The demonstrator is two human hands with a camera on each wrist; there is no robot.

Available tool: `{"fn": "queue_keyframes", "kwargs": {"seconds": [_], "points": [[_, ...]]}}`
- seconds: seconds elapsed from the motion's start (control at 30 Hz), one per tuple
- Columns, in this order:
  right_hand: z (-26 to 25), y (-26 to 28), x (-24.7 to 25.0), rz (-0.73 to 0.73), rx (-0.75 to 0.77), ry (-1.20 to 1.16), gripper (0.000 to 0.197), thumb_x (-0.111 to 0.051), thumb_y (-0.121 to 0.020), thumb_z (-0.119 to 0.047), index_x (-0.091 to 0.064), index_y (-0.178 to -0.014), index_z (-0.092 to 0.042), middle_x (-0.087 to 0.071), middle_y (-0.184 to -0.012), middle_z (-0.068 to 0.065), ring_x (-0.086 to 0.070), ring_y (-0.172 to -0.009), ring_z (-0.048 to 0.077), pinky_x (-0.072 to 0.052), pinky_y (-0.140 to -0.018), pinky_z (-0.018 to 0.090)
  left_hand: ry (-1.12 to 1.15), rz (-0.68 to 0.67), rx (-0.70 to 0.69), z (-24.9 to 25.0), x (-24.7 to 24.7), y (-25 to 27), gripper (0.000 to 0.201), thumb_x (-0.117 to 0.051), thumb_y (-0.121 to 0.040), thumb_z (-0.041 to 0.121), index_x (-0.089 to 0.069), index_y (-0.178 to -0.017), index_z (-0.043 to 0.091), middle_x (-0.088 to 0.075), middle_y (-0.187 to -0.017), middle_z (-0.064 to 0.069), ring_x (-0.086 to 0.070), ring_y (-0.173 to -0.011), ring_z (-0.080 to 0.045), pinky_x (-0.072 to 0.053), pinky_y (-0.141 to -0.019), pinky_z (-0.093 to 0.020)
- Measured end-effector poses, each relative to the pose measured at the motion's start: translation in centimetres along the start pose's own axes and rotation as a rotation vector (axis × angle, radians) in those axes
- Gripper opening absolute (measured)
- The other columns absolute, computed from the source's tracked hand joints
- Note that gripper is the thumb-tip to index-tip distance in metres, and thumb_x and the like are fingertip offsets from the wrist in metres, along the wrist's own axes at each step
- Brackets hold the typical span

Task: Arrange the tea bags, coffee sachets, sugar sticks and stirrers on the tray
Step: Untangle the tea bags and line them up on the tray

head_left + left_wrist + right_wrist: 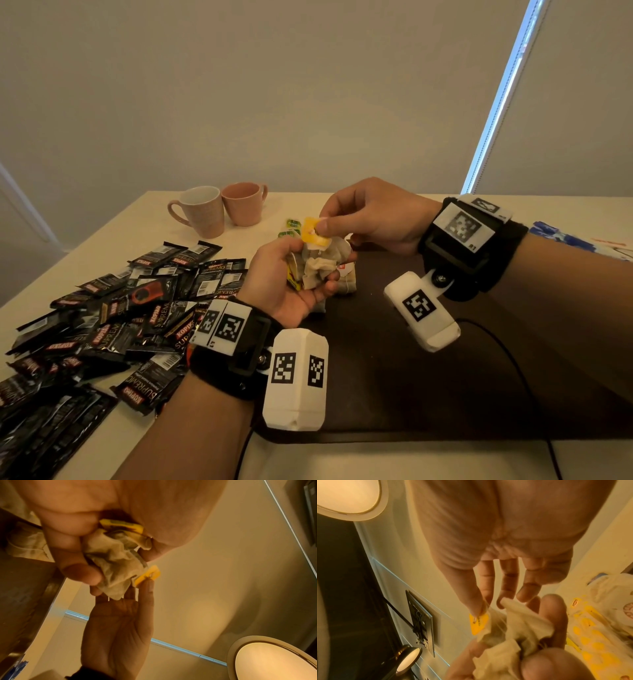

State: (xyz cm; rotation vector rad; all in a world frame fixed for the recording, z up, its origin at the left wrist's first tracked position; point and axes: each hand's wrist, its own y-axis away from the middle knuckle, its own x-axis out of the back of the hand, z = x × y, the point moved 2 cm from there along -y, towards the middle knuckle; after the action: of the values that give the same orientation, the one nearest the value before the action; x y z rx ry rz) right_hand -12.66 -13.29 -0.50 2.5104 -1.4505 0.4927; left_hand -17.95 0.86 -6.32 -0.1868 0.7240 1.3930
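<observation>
Clutched limp, light tea bags (317,267) in left hand (291,284); pinched yellow tag (313,231) (likely safest hold) with right hand (370,219).

A plain pale wall (274,85) rises straight behind the cream table (301,202), which stands against it. To the right of the table, a narrow strip of blue daylight (500,96) slants up beside a light blind (582,102). Above the table a round ceiling lamp (274,660) glows warm yellow. A dark panel (419,622) hangs on the wall near a second, smaller lamp (409,660).
</observation>
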Motion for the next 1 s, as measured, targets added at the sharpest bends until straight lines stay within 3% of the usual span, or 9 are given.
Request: {"fn": "queue_keyframes", "kwargs": {"seconds": [0.13,0.27,0.37,0.47,0.57,0.67,0.8,0.9,1.0], "points": [[-0.7,0.1,0.7,0.066,0.053,-0.214,0.007,-0.066,-0.087,0.002,-0.064,-0.083,-0.003,-0.068,-0.089,0.019,-0.066,-0.082,0.026,-0.055,-0.07,0.03,0.035,0.03,-0.012,0.7,0.5,0.1,0.038,-0.042,-0.092,0.018,-0.059,-0.118,-0.003,-0.069,-0.103,-0.025,-0.054,-0.063,-0.02,-0.046,-0.053,-0.024],[-1.3,0.5,2.0,0.093,0.035,-0.323,0.012,-0.06,-0.091,0.006,-0.056,-0.084,-0.003,-0.07,-0.09,0.023,-0.074,-0.081,0.034,-0.062,-0.063,0.03,0.114,0.086,-0.053,2.0,1.5,0.0,0.041,-0.04,-0.094,0.018,-0.056,-0.123,-0.006,-0.069,-0.095,-0.022,-0.052,-0.061,-0.018,-0.047,-0.05,-0.021],[-0.1,0.3,2.2,0.07,-0.026,-0.126,0.008,-0.065,-0.089,0.004,-0.059,-0.089,0.0,-0.071,-0.082,0.02,-0.073,-0.07,0.029,-0.059,-0.057,0.027,0.14,0.112,-0.102,2.7,2.3,0.0,0.043,-0.04,-0.095,0.018,-0.055,-0.125,-0.009,-0.068,-0.095,-0.021,-0.052,-0.062,-0.018,-0.048,-0.049,-0.021],[1.8,-0.3,1.4,-0.047,-0.026,0.286,0.01,-0.074,-0.085,-0.005,-0.069,-0.093,-0.006,-0.073,-0.076,0.009,-0.066,-0.062,0.017,-0.055,-0.062,0.03,0.131,0.091,-0.143,2.9,2.4,0.1,0.04,-0.038,-0.095,0.018,-0.057,-0.118,-0.009,-0.067,-0.1,-0.023,-0.051,-0.064,-0.019,-0.047,-0.05,-0.021],[2.9,-0.6,-1.1,-0.225,-0.025,0.427,0.011,-0.079,-0.083,-0.012,-0.075,-0.092,-0.016,-0.074,-0.078,-0.001,-0.063,-0.064,0.006,-0.051,-0.062,0.021,0.098,0.073,-0.161,2.8,2.2,0.2,0.036,-0.038,-0.095,0.018,-0.061,-0.108,-0.006,-0.068,-0.099,-0.024,-0.051,-0.063,-0.02,-0.046,-0.051,-0.022],[3.5,-1.4,-3.5,-0.362,-0.033,0.55,0.017,-0.08,-0.082,-0.018,-0.076,-0.098,-0.018,-0.075,-0.084,-0.005,-0.064,-0.066,-0.003,-0.048,-0.063,0.012,0.065,0.071,-0.152,2.6,2.1,0.3,0.036,-0.043,-0.093,0.018,-0.061,-0.11,-0.006,-0.068,-0.102,-0.025,-0.052,-0.063,-0.02,-0.046,-0.051,-0.022],[3.9,-2.8,-4.8,-0.254,0.068,0.886,0.025,-0.078,-0.084,-0.026,-0.076,-0.106,-0.016,-0.067,-0.085,-0.008,-0.052,-0.062,-0.007,-0.038,-0.058,0.004,0.047,0.065,-0.156,2.6,2.0,0.6,0.036,-0.053,-0.076,0.021,-0.065,-0.099,-0.003,-0.067,-0.107,-0.026,-0.052,-0.065,-0.02,-0.044,-0.055,-0.024],[4.2,-3.2,-4.9,-0.182,0.09,0.954,0.019,-0.081,-0.08,-0.031,-0.075,-0.095,-0.02,-0.06,-0.077,-0.015,-0.05,-0.061,-0.004,-0.035,-0.055,0.008,0.084,0.079,-0.156,2.6,2.1,0.4,0.037,-0.045,-0.092,0.023,-0.06,-0.114,-0.003,-0.065,-0.115,-0.032,-0.054,-0.066,-0.023,-0.046,-0.056,-0.026],[3.5,-3.1,-3.1,-0.025,0.12,0.785,0.007,-0.074,-0.085,-0.023,-0.075,-0.09,-0.018,-0.064,-0.075,-0.015,-0.057,-0.063,-0.002,-0.042,-0.063,0.014,0.097,0.086,-0.147,2.6,2.2,0.2,0.038,-0.039,-0.099,0.03,-0.061,-0.108,0.0,-0.071,-0.092,-0.025,-0.054,-0.064,-0.022,-0.047,-0.054,-0.026]]}}
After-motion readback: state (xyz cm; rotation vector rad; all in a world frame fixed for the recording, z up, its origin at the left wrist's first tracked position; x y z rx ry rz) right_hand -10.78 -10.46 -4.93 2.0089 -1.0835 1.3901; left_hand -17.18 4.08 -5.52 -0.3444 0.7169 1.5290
